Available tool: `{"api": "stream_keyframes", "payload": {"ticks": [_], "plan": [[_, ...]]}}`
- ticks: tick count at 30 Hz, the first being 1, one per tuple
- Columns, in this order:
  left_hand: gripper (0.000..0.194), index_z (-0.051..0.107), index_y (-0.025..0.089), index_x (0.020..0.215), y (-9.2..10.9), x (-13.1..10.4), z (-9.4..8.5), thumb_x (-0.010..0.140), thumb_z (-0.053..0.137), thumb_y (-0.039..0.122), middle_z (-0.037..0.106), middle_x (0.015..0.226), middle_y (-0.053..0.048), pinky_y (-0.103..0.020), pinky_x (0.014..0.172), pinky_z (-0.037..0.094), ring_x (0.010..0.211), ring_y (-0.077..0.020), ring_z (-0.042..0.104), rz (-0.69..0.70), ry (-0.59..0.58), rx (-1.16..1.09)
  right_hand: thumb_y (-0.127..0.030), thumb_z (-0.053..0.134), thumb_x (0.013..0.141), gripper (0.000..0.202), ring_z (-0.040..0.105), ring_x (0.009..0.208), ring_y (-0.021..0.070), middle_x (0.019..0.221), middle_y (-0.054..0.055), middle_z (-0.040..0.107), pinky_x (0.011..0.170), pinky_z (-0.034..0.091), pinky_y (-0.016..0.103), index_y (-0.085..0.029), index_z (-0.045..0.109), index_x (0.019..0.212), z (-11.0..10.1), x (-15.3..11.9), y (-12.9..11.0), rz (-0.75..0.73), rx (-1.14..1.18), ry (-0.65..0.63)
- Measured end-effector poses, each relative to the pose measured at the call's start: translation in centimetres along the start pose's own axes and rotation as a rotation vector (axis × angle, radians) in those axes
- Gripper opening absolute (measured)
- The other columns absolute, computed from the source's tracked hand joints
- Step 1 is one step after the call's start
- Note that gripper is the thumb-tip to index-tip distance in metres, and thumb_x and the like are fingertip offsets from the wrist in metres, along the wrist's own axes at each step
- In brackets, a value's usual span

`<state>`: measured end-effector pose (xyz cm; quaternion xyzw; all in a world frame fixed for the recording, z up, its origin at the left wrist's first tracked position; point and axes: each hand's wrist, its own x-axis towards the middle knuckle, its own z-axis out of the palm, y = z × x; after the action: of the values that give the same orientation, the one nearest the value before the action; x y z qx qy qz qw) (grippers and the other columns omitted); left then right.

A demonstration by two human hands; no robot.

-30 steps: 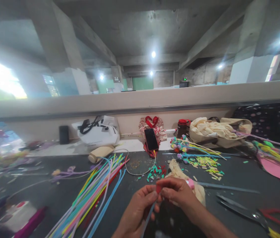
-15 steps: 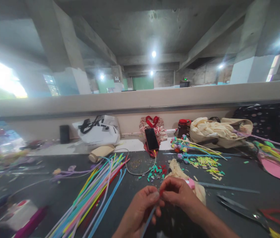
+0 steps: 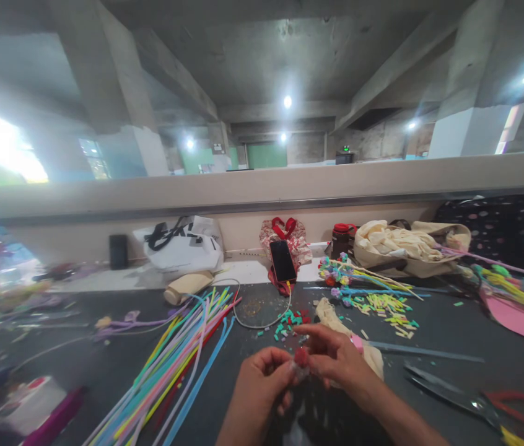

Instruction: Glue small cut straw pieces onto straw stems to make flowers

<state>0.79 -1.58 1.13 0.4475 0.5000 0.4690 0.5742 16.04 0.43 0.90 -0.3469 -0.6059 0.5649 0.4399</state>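
My left hand (image 3: 262,384) and my right hand (image 3: 336,359) meet low over the dark surface (image 3: 429,334), and between their fingertips I pinch a small red piece (image 3: 301,357); both grips are closed on it, the left thumb and forefinger from the left, the right hand's fingers from the right and above. The piece is blurred, so I cannot tell its exact shape. A pink band (image 3: 357,342) sits on my right hand. Just behind my right hand lies a crumpled cream cloth (image 3: 331,313), and beyond it a scatter of small green and red bits (image 3: 290,322). To the left a long bundle of coloured strips (image 3: 173,365) fans across the surface, well apart from my hands. To the right, near the edge of view, lie scissors with red handles (image 3: 475,402). Farther back a phone (image 3: 283,261) leans against a red patterned bag (image 3: 290,238), with a white bag (image 3: 183,248) to its left, a red-lidded jar (image 3: 342,238) to its right, and a beige cloth bag (image 3: 410,244) beside that. Yellow-green clippings (image 3: 383,305) lie in front of a cluster of small coloured flowers (image 3: 336,272).
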Motion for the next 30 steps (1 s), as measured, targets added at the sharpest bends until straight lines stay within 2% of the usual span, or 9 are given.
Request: {"api": "stream_keyframes", "payload": {"ticks": [4, 7, 12, 17, 21, 24, 27, 30], "plan": [[0.026, 0.054, 0.015, 0.058, -0.3, 0.1, 0.1, 0.054, 0.066, 0.038, 0.046, 0.038, 0.006, -0.017, 0.032, 0.027, 0.029, -0.0053, 0.037, 0.035, 0.043, 0.077, -0.028, 0.061, 0.067, 0.029, 0.046, 0.047, 0.0062, 0.067, -0.001, 0.058, 0.040, 0.035, 0.016, -0.017, 0.060, 0.094, -0.1, 0.0, 0.1, 0.019, 0.032, 0.040], [0.024, 0.056, 0.015, 0.056, -0.5, 0.2, 0.1, 0.054, 0.065, 0.037, 0.043, 0.036, 0.007, -0.018, 0.033, 0.026, 0.030, -0.0055, 0.036, 0.083, 0.067, 0.133, -0.024, 0.060, 0.067, 0.025, 0.049, 0.051, 0.0076, 0.070, -0.001, 0.058, 0.041, 0.037, 0.015, -0.017, 0.060, 0.091, -0.1, 0.1, 0.5, 0.021, 0.041, 0.020], [0.014, 0.058, 0.014, 0.057, -0.4, 0.2, -0.1, 0.057, 0.061, 0.028, 0.049, 0.041, 0.005, -0.018, 0.039, 0.029, 0.036, -0.0068, 0.038, 0.145, 0.057, 0.245, -0.016, 0.064, 0.063, 0.029, 0.050, 0.057, 0.0084, 0.072, -0.002, 0.057, 0.043, 0.039, 0.015, -0.018, 0.057, 0.092, 0.1, 0.1, 1.4, 0.029, 0.062, -0.048], [0.011, 0.060, 0.015, 0.059, 0.1, -0.1, -0.1, 0.060, 0.059, 0.026, 0.054, 0.048, 0.003, -0.019, 0.045, 0.034, 0.045, -0.0097, 0.045, 0.191, 0.066, 0.376, -0.013, 0.060, 0.065, 0.018, 0.045, 0.051, 0.0064, 0.063, -0.004, 0.053, 0.043, 0.036, 0.014, -0.017, 0.057, 0.082, 0.2, 0.1, 1.3, -0.004, 0.029, -0.044], [0.010, 0.058, 0.015, 0.059, 0.1, -0.1, 0.0, 0.059, 0.060, 0.025, 0.052, 0.047, 0.004, -0.019, 0.043, 0.032, 0.043, -0.0084, 0.042, 0.179, 0.081, 0.354, -0.010, 0.056, 0.064, 0.009, 0.042, 0.046, 0.0057, 0.056, -0.006, 0.049, 0.040, 0.034, 0.015, -0.016, 0.055, 0.071, 0.3, 0.1, 1.0, -0.026, -0.019, -0.028], [0.012, 0.057, 0.015, 0.066, -0.4, 0.2, 0.0, 0.056, 0.062, 0.022, 0.051, 0.049, 0.006, -0.018, 0.041, 0.030, 0.040, -0.0068, 0.040, 0.117, 0.029, 0.271, -0.009, 0.052, 0.063, 0.009, 0.041, 0.044, 0.0055, 0.053, -0.007, 0.047, 0.039, 0.034, 0.015, -0.016, 0.052, 0.068, 0.3, 0.2, 1.2, -0.024, -0.026, -0.002], [0.016, 0.057, 0.015, 0.066, -0.8, 0.5, -0.2, 0.059, 0.061, 0.029, 0.052, 0.047, 0.005, -0.018, 0.039, 0.030, 0.036, -0.0068, 0.039, 0.071, -0.031, 0.271, -0.010, 0.051, 0.062, 0.009, 0.040, 0.040, 0.0051, 0.049, -0.008, 0.045, 0.038, 0.034, 0.015, -0.017, 0.050, 0.066, 0.3, 0.3, 1.5, -0.012, -0.025, 0.013], [0.021, 0.057, 0.015, 0.057, -1.0, 0.5, -0.2, 0.063, 0.058, 0.035, 0.052, 0.044, 0.004, -0.019, 0.037, 0.029, 0.035, -0.0072, 0.039, 0.091, -0.007, 0.343, -0.010, 0.050, 0.061, 0.008, 0.040, 0.038, 0.0049, 0.048, -0.009, 0.043, 0.038, 0.034, 0.015, -0.017, 0.049, 0.065, 0.2, 0.3, 1.5, -0.018, -0.051, 0.030]]}}
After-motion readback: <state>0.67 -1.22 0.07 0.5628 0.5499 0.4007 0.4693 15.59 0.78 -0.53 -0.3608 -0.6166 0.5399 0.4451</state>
